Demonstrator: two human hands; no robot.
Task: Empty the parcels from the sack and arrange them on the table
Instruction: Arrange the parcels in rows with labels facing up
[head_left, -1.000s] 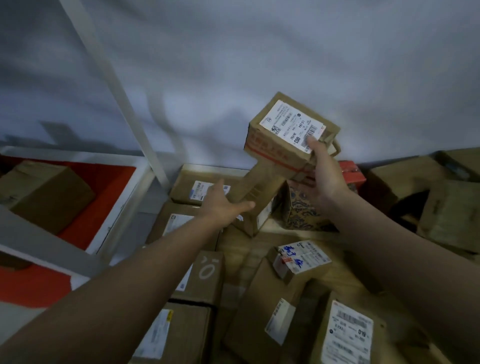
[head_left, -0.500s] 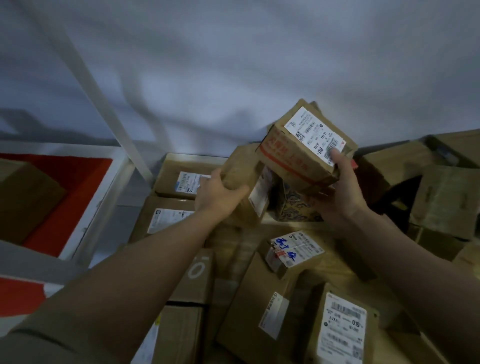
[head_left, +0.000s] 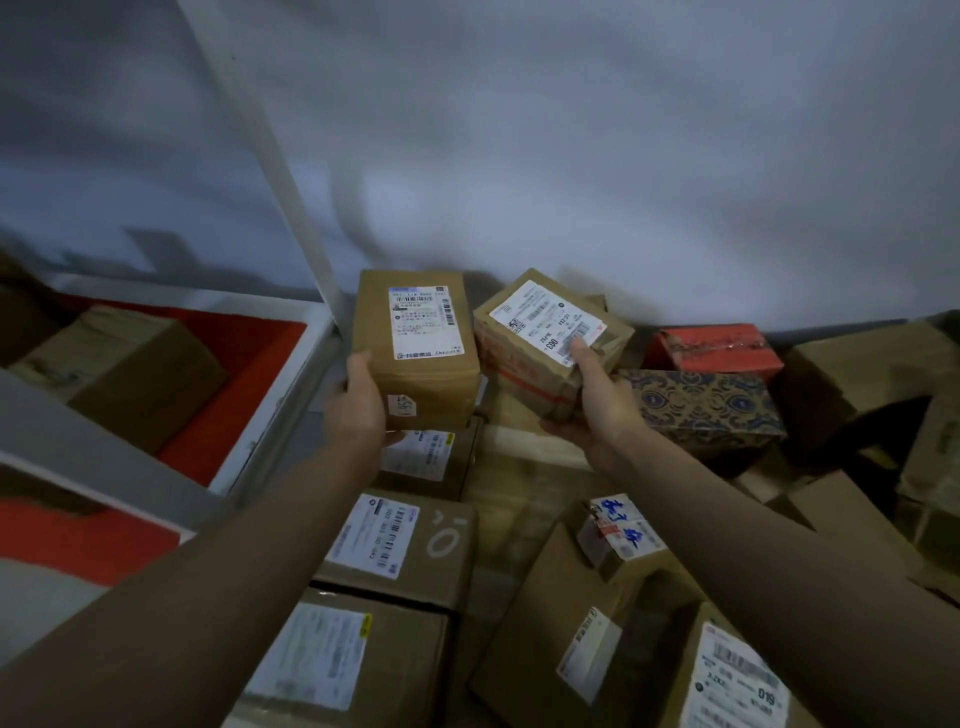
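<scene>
Now, a grey wall (head_left: 623, 156) fills the back, and the wooden surface (head_left: 524, 499) below is crowded with cardboard parcels. The left hand (head_left: 358, 402) grips a tall brown box (head_left: 415, 348) by its left side, held above the pile. Just beside it, the right hand (head_left: 597, 400) clasps a smaller labelled box (head_left: 545, 338), tilted, thumb (head_left: 584, 358) pressed on its white label, fingers curled underneath and hidden.

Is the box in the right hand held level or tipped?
Tipped. The box in the right hand sits askew, its white label slanting, thumb pressed on the label's corner.
</scene>
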